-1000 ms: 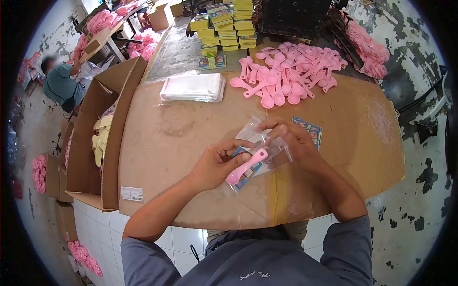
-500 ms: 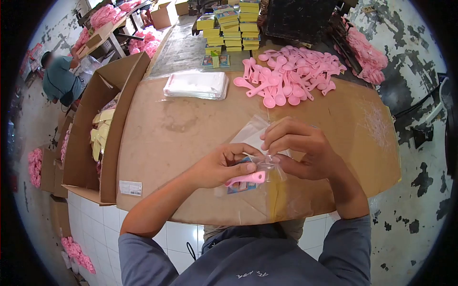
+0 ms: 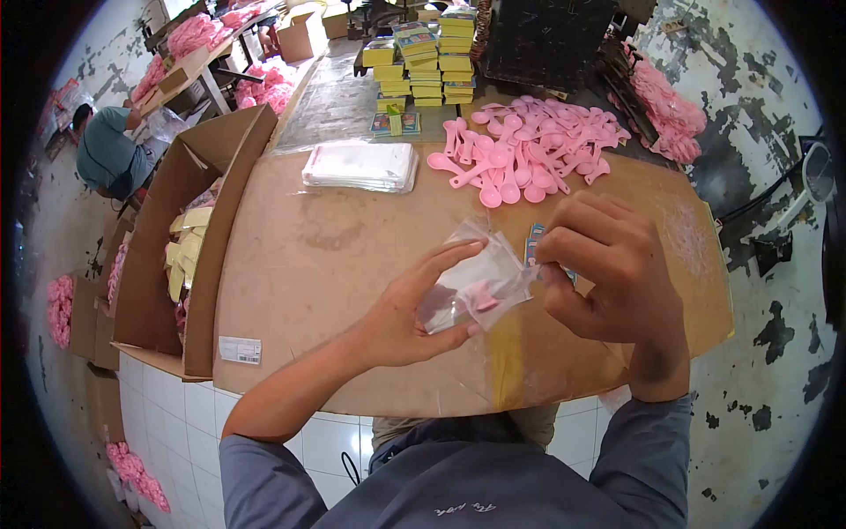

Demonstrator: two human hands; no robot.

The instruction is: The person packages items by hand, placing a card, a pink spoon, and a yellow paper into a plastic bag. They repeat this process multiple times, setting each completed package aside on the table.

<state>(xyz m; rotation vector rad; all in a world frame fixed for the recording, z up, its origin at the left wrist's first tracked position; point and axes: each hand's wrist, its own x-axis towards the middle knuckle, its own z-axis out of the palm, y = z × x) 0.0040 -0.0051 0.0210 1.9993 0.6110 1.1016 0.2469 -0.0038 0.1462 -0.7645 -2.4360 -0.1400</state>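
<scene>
A clear plastic bag [image 3: 454,280] is held a little above the cardboard-covered tabletop, with a pink scoop [image 3: 483,297] showing through it. My left hand [image 3: 410,309] is spread round the bag's left side, thumb near the lower edge and fingers at the upper edge. At the bag's right end, my right hand [image 3: 608,269] pinches a corner or flap of the plastic. Small blue printed cards [image 3: 535,236] lie on the table, partly hidden behind my right hand.
A heap of pink scoops [image 3: 529,145] lies at the back, beside a stack of clear bags [image 3: 361,166]. Stacked yellow-edged card bundles [image 3: 423,66] stand farther back. An open cardboard box [image 3: 189,256] flanks the table on the left. Beyond it a person [image 3: 110,154] sits.
The pink scoop, earlier under my left hand, now shows inside the bag. My left fingers have spread apart. My right hand has moved right, pulling the bag's end, and blue cards show behind it.
</scene>
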